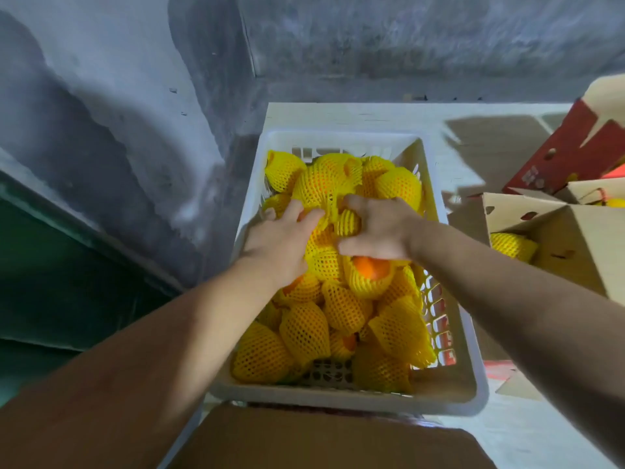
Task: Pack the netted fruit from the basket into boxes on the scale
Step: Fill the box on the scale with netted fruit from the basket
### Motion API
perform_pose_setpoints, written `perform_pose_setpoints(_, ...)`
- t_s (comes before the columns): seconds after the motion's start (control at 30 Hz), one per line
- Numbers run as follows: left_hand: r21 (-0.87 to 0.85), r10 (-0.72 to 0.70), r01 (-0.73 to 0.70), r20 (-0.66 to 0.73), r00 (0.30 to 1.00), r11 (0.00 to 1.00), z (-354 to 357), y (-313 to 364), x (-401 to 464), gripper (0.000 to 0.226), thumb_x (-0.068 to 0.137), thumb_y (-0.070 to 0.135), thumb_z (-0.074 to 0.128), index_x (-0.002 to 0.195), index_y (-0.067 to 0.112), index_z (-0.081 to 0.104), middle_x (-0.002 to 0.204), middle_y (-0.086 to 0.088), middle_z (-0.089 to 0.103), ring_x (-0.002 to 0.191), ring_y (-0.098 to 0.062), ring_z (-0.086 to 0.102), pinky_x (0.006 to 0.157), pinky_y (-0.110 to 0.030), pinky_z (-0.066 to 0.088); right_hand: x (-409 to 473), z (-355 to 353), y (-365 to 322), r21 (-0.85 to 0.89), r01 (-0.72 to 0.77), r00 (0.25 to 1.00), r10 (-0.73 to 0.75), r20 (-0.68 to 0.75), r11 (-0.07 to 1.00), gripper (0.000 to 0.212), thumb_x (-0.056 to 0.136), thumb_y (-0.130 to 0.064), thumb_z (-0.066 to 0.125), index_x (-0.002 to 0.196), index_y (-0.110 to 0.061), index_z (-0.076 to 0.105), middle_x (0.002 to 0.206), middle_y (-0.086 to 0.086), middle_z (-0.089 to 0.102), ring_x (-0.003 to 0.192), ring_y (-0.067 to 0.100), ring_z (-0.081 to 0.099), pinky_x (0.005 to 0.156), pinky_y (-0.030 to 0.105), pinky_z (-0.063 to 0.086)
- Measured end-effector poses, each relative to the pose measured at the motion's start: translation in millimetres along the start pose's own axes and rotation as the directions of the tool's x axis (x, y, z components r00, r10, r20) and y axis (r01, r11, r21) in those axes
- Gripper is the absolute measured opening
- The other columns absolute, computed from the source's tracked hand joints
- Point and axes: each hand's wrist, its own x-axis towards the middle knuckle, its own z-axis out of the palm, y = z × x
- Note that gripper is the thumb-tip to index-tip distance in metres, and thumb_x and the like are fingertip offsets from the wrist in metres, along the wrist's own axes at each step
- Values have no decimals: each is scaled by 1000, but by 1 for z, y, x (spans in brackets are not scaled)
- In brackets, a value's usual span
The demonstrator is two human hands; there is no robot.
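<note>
A white plastic basket (449, 384) in the middle holds several oranges in yellow foam nets (304, 330). Both my hands are down in the pile. My left hand (280, 245) lies palm down with its fingers curled over a netted orange (324, 187) at the top of the heap. My right hand (378, 228) grips another netted orange (370, 274), whose bare orange skin shows under my thumb. To the right stands an open brown cardboard box (575, 245) with one netted fruit (512, 245) inside. No scale is visible.
A red printed carton (571, 154) lies at the back right on the white surface (372, 116). A brown cardboard flap (321, 438) is at the bottom, in front of the basket. A grey stained wall runs behind and to the left.
</note>
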Motion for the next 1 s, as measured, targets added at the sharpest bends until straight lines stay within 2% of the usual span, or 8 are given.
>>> perform_pose_setpoints(0.1, 23, 20, -21, 69, 997, 1000, 1, 10, -18, 115, 82, 60, 73, 165, 36, -2, 152, -2, 29, 135, -49, 42, 99, -50, 49, -27, 20, -13, -181, 96, 995, -98, -3, 979, 87, 65, -78, 51, 140, -35, 40, 122, 4, 65, 119, 30, 61, 107, 47, 34)
perform_pose_setpoints(0.23, -259, -134, 131, 8, 991, 957, -1, 20, -31, 93, 86, 55, 69, 158, 28, 16, 149, -7, 34, 131, -44, 50, 99, -50, 47, -54, 33, -14, -265, 113, 989, -133, -61, 958, 81, 74, -74, 59, 139, -32, 37, 122, 5, 57, 115, 32, 59, 102, 47, 35)
perform_pose_setpoints(0.4, -58, -289, 301, 158, 944, 952, -8, 15, -15, 104, 95, 43, 68, 165, 12, -3, 155, -23, 44, 137, -42, 51, 105, -47, 46, -81, 30, 9, 125, 165, 966, -134, -222, 978, 71, 80, -62, 74, 138, -33, 46, 129, 0, 57, 120, 28, 57, 106, 49, 40)
perform_pose_setpoints(0.57, 105, -358, 342, 251, 899, 934, 3, 26, -18, 88, 83, 44, 82, 151, 18, 31, 157, -15, 18, 137, -40, 40, 108, -42, 42, -103, 40, 17, 510, 291, 834, 47, -550, 810, 67, 81, -48, 85, 135, -32, 50, 131, -6, 56, 120, 12, 57, 103, 41, 48)
perform_pose_setpoints(0.67, 167, -298, 265, 225, 928, 950, 8, 25, -29, 85, 80, 44, 84, 146, 25, 33, 155, -16, 25, 134, -42, 43, 105, -42, 44, -114, 42, 8, 501, 332, 781, 65, -621, 800, 67, 80, -54, 82, 135, -36, 48, 130, -8, 53, 120, 8, 56, 102, 34, 47)
perform_pose_setpoints(0.83, -90, -242, 260, 175, 954, 961, -36, 30, -65, 76, 72, 63, 77, 133, 29, 46, 128, -11, 65, 124, -38, 56, 88, -40, 44, -132, 33, -30, 468, 259, 881, -8, -474, 845, 73, 79, -55, 82, 139, -28, 51, 131, -1, 56, 119, 14, 56, 96, 35, 47)
perform_pose_setpoints(0.93, -531, -287, 293, 96, 953, 795, -80, 27, -119, 78, 57, 90, 69, 118, 42, 62, 109, 1, 69, 102, -24, 66, 82, -37, 54, -162, 9, -50, 844, 192, 931, 178, -318, 500, 51, 85, -42, 83, 127, -25, 62, 115, -5, 71, 101, 4, 68, 82, 23, 52)
perform_pose_setpoints(1.0, -864, -307, 212, 71, 949, 457, -99, 34, -170, 77, 54, 97, 66, 110, 45, 67, 101, 10, 72, 94, -12, 71, 86, -46, 60, -193, -9, -61, 976, 175, 950, 239, -202, 130, 44, 88, -44, 79, 126, -25, 65, 114, -1, 77, 105, 15, 74, 82, 34, 58)
